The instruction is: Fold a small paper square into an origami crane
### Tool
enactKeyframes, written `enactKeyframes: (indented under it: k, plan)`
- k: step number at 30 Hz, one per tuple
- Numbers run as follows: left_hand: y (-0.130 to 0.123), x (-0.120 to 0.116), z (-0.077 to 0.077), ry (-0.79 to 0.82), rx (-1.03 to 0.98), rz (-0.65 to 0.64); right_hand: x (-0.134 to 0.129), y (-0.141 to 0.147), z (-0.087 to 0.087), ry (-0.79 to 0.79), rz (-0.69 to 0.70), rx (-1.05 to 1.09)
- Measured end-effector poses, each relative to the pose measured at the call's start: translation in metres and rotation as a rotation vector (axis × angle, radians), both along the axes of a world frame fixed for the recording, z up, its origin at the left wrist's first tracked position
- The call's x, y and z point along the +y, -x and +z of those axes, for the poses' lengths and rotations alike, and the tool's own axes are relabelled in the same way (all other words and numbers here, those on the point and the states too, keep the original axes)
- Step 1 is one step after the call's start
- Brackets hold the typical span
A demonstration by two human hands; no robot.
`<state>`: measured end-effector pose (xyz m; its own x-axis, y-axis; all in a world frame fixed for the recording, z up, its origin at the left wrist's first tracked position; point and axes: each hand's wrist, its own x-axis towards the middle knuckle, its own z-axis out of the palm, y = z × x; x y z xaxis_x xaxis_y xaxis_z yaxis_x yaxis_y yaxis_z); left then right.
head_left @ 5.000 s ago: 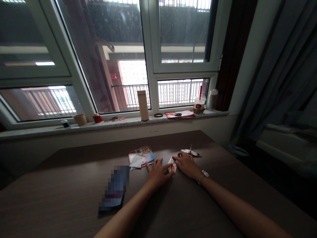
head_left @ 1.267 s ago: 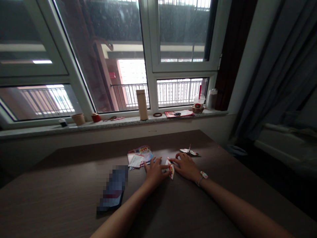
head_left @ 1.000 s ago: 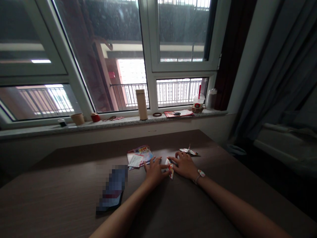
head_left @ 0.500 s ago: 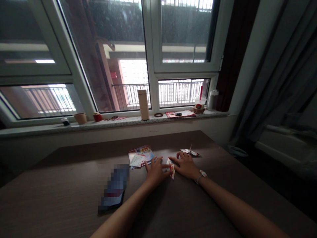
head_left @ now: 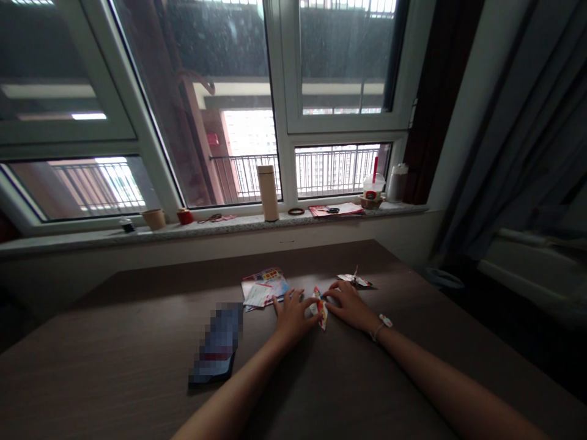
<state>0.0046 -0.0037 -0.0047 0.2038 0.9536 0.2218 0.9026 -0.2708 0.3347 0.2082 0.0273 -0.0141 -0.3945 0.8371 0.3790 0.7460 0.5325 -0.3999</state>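
Note:
A small folded paper (head_left: pixel 322 313), white with red and yellow print, rests on the brown table between my hands as a narrow pointed shape. My left hand (head_left: pixel 294 315) has its thumb and index finger on the paper's left side, while its other fingers spread over the tabletop. From the right, my right hand (head_left: pixel 351 305) grips the upper edge with thumb and index finger; a bracelet circles that wrist. Just beyond the right hand stands a folded paper crane (head_left: pixel 355 279) with spread wings. The fingertips cover part of the folded paper.
Printed paper sheets (head_left: pixel 263 288) lie left of my left hand. A blurred-out phone (head_left: pixel 215 345) is nearer to me. On the windowsill stand a beige bottle (head_left: pixel 268 192), a paper cup (head_left: pixel 154 219), a drink cup with a red straw (head_left: pixel 373 188), and scissors (head_left: pixel 333 210) on papers.
My right hand has shifted slightly right, and more of the folded paper shows between the hands. The left fingers stay at its left side. The whole view has moved a little.

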Motion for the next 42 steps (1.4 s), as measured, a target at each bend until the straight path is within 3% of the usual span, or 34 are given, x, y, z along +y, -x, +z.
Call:
enactKeyframes:
  k: [12, 32, 42]
  plan:
    - [-0.0022, -0.0011, 0.0031, -0.048, -0.015, 0.004, -0.0057, 0.0006, 0.0051, -0.043, 0.013, 0.027]
    - [-0.0006, 0.0005, 0.0046, -0.072, 0.028, 0.052, -0.0069, -0.0021, 0.0029, 0.055, 0.084, 0.048]
    - [0.0015, 0.0038, -0.0033, -0.089, -0.012, 0.049, -0.0065, -0.0031, 0.0025, 0.055, 0.080, 0.088]
